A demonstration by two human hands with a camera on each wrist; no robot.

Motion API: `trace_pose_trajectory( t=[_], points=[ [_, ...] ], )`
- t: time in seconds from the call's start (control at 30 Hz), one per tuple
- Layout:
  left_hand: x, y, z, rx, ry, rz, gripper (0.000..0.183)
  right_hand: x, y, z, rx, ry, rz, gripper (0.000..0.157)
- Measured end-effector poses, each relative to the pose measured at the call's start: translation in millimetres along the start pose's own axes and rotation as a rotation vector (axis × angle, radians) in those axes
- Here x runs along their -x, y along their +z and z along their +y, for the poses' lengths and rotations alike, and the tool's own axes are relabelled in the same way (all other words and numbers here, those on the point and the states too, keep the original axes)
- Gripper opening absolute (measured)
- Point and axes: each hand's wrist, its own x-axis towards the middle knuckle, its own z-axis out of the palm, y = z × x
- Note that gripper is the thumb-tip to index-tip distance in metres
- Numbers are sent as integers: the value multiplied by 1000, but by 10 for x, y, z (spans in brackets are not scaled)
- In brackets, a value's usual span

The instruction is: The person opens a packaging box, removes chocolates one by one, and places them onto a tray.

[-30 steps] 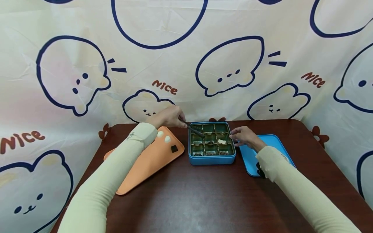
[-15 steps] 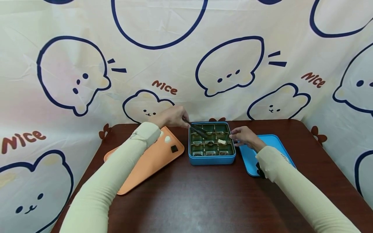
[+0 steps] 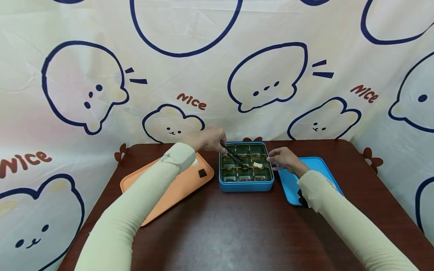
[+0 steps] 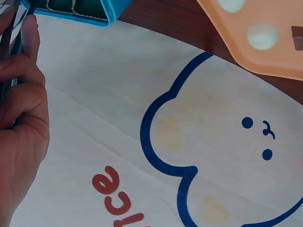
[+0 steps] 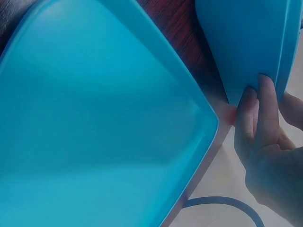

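My left hand (image 3: 210, 139) holds a pair of black tongs (image 3: 233, 153), slanting down into a blue box (image 3: 246, 187) with a gold divided insert. Their tips are low at the middle of the box, over a small dark piece (image 3: 245, 166). A pale piece (image 3: 258, 165) sits to the right of the tips. At the box's right side, my right hand (image 3: 285, 158) touches the rim and outer wall; in the right wrist view two nearly straight fingers (image 5: 267, 106) lie against that wall. In the left wrist view the tong tips are out of frame.
An orange tray (image 3: 173, 195) lies left of the box, partly under my left sleeve. It bears a dark square piece (image 3: 202, 173) and round white pieces (image 4: 262, 36). A blue lid (image 3: 318, 169) lies under my right wrist. Printed cloth (image 3: 217, 75) hangs behind the brown table (image 3: 223, 229).
My left hand has moved right and slightly down, taking the tong tips further toward the middle of the box. My right hand has stayed at the box's right side.
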Motion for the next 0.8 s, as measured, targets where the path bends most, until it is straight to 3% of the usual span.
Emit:
trace_pose_trajectory(
  t=[0.33, 0.8],
  points=[
    [-120, 27, 84, -23, 27, -49, 24, 2, -4, -3, 4, 5, 7, 46],
    [-245, 74, 159, -42, -20, -113, 24, -1, 5, 5, -2, 6, 12, 45]
  ],
)
